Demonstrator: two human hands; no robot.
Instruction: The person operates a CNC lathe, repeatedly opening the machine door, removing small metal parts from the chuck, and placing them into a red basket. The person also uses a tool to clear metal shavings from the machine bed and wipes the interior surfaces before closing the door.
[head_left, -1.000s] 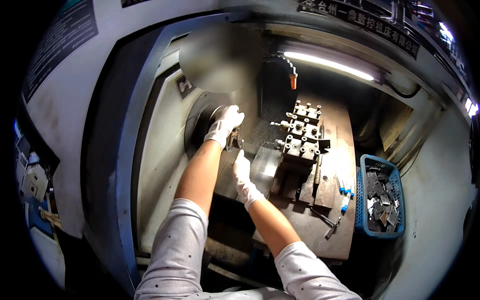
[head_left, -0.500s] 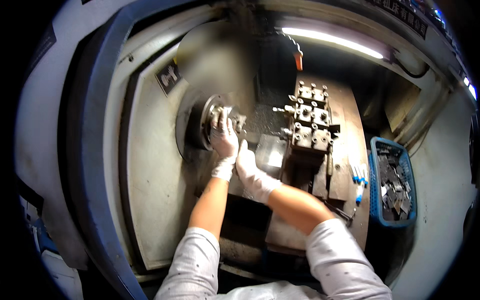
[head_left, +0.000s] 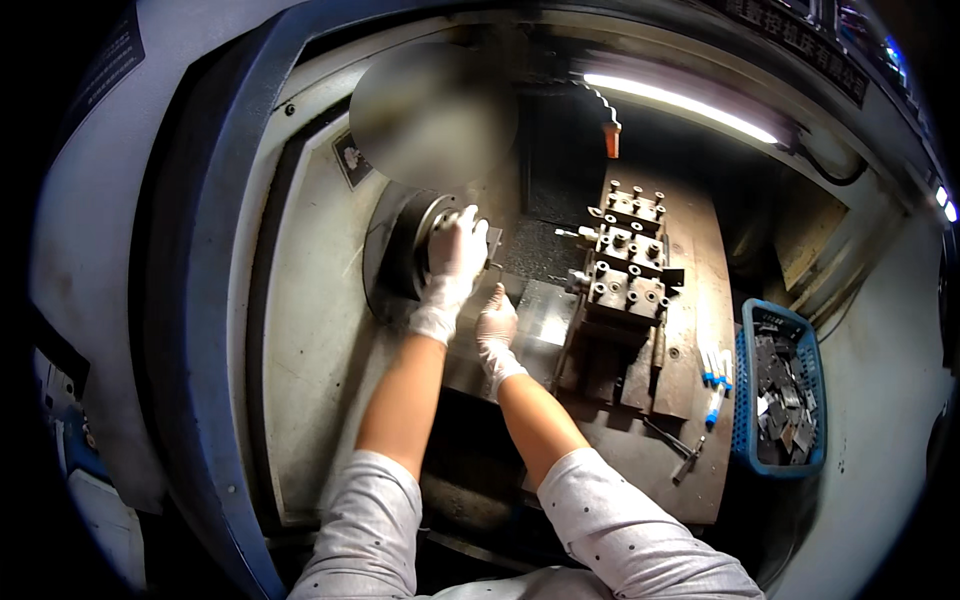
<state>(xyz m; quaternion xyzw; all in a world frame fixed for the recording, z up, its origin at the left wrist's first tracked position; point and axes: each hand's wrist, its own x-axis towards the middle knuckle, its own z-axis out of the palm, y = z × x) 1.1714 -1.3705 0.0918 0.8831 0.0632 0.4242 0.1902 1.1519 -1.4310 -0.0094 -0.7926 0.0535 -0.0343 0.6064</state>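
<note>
Toward 10 o'clock from the middle of the view, the round chuck [head_left: 405,245] looks dark, with a brighter metal rim facing right. The left hand [head_left: 456,255], gloved, lies over its face, fingers close together and bent; their grip is hidden. A squarish grey metal piece [head_left: 494,241] shows just beside them, at 3 o'clock. At 5 o'clock from that hand, the gloved right hand [head_left: 497,328] has its fingers curled, thumb upward; whether they pinch anything, I cannot tell.
</note>
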